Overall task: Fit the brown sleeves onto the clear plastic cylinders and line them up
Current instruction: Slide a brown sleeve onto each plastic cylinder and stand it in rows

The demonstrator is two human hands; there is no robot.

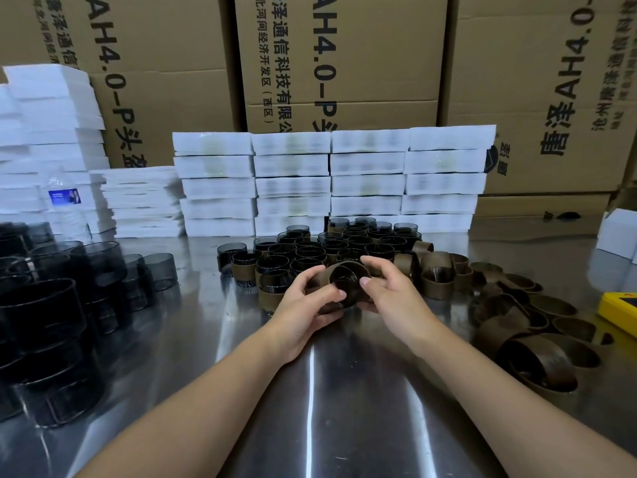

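Nearest: steel worktop [344, 391], with two bare forearms reaching in over it from the bottom edge.

Centre, just above the worktop: left hand [310, 298] and right hand [389, 291], fingers of both curled round one clear, smoky plastic cylinder [344, 282] with a brown sleeve [358, 269] about it. Open end faces the camera. Depth of sleeve seating: cannot tell.

Left of the hands: pile of bare cylinders [51, 322], dark-tinted, several stacked.

Right of the hands: loose sleeves [537, 357], scattered on their sides, many touching or overlapping. Beside them, at the right edge: flat yellow object [618, 310], partly cut off.

Just behind the hands: block of sleeved cylinders [310, 253], upright, packed in touching rows.

Further back: white foam stacks [331, 181] in columns. Far left, before another white stack: clear water bottle [65, 205] with blue label, upright.

Rearmost: wall of cardboard cartons [344, 63] with black print.
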